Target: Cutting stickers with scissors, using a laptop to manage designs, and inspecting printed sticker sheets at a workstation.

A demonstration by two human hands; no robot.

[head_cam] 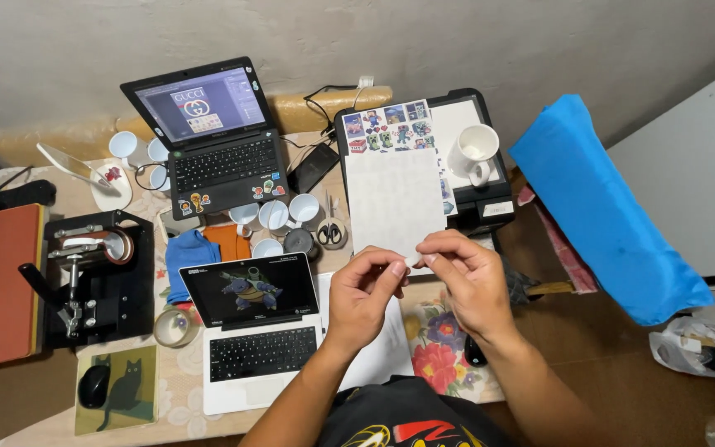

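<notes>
Both hands pinch paper sheet (396, 203) bottom edge: left hand (363, 291); right hand (467, 277); printer (490, 194) behind

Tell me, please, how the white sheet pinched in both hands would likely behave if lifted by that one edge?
The white sheet looks thin and paper-like, so it is probably light and would likely droop. Left hand and right hand pinch only its lower corner, so it could crease or tear there.

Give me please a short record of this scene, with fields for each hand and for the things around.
left hand: pinches the lower edge of the white sheet
right hand: pinches the same edge, close beside the left
sheet position: held up over the printer
on printer: white mug, printed picture sheet
near left hand: white laptop, open
further back: black laptop, several mugs
</notes>
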